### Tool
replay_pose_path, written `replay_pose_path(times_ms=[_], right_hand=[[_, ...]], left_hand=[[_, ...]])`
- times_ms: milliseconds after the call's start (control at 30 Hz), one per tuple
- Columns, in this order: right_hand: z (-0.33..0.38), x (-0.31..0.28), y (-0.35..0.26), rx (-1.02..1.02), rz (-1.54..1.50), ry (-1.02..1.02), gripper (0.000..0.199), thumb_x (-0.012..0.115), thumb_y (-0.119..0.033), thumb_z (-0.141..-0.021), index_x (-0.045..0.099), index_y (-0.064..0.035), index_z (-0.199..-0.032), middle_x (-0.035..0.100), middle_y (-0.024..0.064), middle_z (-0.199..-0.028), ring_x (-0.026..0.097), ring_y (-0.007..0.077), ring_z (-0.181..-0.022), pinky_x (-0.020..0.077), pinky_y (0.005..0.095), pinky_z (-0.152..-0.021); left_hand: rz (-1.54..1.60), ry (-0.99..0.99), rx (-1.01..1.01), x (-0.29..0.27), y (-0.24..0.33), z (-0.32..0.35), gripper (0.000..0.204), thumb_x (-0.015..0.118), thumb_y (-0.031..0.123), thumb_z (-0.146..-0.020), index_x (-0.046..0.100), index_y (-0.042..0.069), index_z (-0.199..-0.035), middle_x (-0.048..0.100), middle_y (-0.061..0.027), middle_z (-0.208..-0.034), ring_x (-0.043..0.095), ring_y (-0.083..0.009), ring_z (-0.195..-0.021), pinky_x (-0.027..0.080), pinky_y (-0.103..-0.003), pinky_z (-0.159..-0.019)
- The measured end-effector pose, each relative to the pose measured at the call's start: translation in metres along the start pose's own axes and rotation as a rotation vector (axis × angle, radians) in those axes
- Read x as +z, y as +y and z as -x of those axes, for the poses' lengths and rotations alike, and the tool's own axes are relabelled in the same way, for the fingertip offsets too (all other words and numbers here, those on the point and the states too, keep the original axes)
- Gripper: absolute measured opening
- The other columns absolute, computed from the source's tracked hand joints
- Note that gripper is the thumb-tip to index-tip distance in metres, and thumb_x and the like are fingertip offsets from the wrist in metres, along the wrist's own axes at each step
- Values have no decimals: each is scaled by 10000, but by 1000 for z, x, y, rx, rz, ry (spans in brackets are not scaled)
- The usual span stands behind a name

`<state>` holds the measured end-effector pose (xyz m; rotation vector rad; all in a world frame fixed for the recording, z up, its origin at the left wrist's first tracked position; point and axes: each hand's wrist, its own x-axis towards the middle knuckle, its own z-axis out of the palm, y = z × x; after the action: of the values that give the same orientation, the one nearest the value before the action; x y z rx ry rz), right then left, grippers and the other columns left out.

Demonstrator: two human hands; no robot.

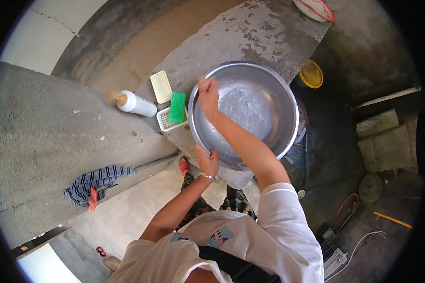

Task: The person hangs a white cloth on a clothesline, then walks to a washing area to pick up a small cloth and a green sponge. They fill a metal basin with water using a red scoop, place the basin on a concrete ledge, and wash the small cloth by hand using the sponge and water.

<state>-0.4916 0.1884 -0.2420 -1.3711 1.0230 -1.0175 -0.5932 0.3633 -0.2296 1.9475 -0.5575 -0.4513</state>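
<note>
A large, round metal basin (278, 137) rests on the grey concrete ledge, its inside wet and shiny with a little water or suds at the bottom. At its near-left rim, my left hand (208, 160) is closed on the edge, a bracelet on the wrist. My right hand (208, 96) reaches across the basin to the far-left part of the rim. Its fingers look curled and slightly blurred, and anything inside them is hidden. Left of the basin, a green block like a soap bar (177, 107) lies on a white slotted soap dish (165, 123).
A cream lid or tray (161, 87) and a white pump bottle (139, 104) lie beside the dish. A striped cloth (99, 181) hangs over the left ledge. A yellow-rimmed bucket (311, 74) stands at right, below a red-rimmed bowl (316, 9) on the concrete ledge (269, 37).
</note>
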Motion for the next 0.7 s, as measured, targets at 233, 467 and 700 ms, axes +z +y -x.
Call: replay_pose_path(times_ms=[233, 467, 700], right_hand=[[78, -157, 9, -126, 503, -1294, 335, 457, -183, -896, 430, -66, -1208, 416, 165, -1321, 391, 274, -1243, 337, 316, -1000], [10, -111, 34, -966, 1235, -965, 309, 435, -185, -865, 448, -111, -1165, 236, 75, -1439, 197, 207, -1345, 280, 451, -1045], [-30, -153, 29, -539, 1315, -757, 310, 461, -202, -874, 411, -107, -1166, 159, 110, -1454, 141, 361, -1334, 221, 552, -1032]], left_hand=[[71, 5, -64, -6, -8, -10, 278, 510, 91, -797, 368, -24, -1006, 517, -166, -905, 521, -243, -825, 417, -342, -769], [25, 21, -34, -9, -10, -11, 273, 503, 89, -797, 369, -41, -996, 522, -219, -887, 535, -327, -807, 416, -385, -756], [-46, 27, -130, -14, 20, -13, 247, 492, 79, -802, 362, -37, -977, 514, -210, -859, 522, -317, -776, 412, -387, -736]])
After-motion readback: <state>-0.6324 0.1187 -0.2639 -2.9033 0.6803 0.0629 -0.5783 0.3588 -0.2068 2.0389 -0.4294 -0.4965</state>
